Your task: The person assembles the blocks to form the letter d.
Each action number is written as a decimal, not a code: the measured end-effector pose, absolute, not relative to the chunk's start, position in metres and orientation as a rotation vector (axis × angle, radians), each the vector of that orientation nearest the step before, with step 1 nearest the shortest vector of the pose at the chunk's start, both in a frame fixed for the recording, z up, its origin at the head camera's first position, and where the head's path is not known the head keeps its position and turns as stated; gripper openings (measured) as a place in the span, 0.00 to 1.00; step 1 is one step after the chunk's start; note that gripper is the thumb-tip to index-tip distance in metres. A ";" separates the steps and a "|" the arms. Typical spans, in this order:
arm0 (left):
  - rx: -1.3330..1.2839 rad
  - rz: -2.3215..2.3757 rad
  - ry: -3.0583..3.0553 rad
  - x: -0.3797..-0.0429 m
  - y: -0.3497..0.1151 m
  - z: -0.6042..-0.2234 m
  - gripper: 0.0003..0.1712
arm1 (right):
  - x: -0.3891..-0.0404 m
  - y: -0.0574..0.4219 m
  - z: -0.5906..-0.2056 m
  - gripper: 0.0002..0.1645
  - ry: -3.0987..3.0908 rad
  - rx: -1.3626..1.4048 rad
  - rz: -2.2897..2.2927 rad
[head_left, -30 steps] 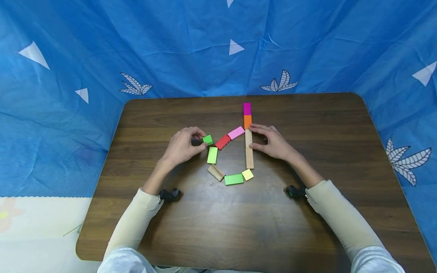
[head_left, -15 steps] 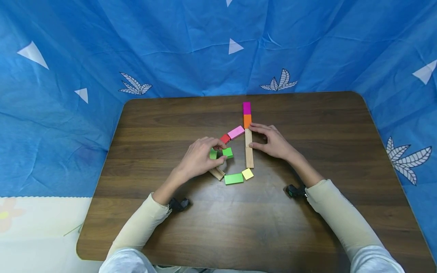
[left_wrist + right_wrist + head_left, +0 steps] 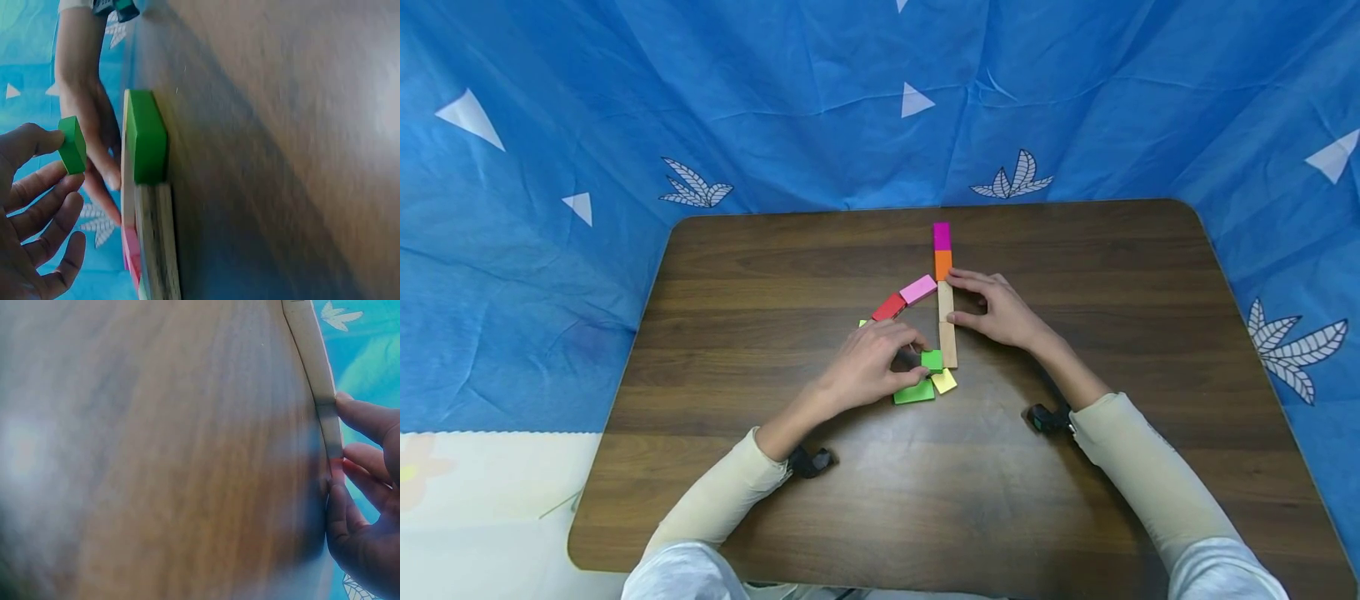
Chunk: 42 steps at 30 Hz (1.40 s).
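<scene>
My left hand (image 3: 874,364) pinches a small green block (image 3: 932,361) between thumb and fingertip. In the left wrist view this block (image 3: 72,145) hangs off the table. Just under it in the head view lie a yellow block (image 3: 945,383) and a longer green block (image 3: 913,392). My right hand (image 3: 1000,312) rests thumb and fingertips against a straight column of blocks, touching the plain wooden blocks (image 3: 946,302). The right wrist view shows those fingertips along the edge of a wooden block (image 3: 312,356). My left hand hides most of the ring's left side.
An orange block (image 3: 943,265) and a magenta block (image 3: 942,236) top the column. Pink (image 3: 918,289) and red (image 3: 889,306) blocks slant down leftward from it, towards a light green corner (image 3: 862,322). A blue curtain (image 3: 820,100) hangs behind the brown table (image 3: 1075,250).
My left hand has carried the small green block rightward and towards me, from beside the red block to above the yellow one. My right hand has stayed at the column.
</scene>
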<state>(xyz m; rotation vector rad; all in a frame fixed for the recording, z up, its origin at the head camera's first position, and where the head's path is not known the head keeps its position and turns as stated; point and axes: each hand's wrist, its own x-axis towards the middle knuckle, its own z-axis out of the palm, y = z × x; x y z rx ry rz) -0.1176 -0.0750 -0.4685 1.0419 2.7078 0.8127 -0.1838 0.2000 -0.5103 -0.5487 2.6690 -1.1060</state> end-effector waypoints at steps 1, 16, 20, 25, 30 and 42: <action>1.061 0.810 2.699 -0.117 -0.073 -0.469 0.16 | -0.184 0.200 -0.510 0.42 2.669 -0.549 -1.105; 1.214 0.638 2.635 -0.105 -0.044 -0.478 0.21 | -0.184 0.200 -0.511 0.42 2.672 -0.561 -1.128; 1.268 0.597 2.634 -0.106 -0.036 -0.480 0.21 | -0.184 0.200 -0.512 0.42 2.674 -0.560 -1.126; 1.329 0.517 2.635 -0.109 -0.029 -0.481 0.21 | -0.184 0.199 -0.513 0.42 2.678 -0.579 -1.136; 1.370 0.435 2.633 -0.110 -0.026 -0.482 0.21 | -0.184 0.199 -0.513 0.41 2.678 -0.593 -1.142; 1.424 0.380 2.622 -0.116 -0.018 -0.483 0.15 | -0.185 0.201 -0.515 0.41 2.664 -0.575 -1.154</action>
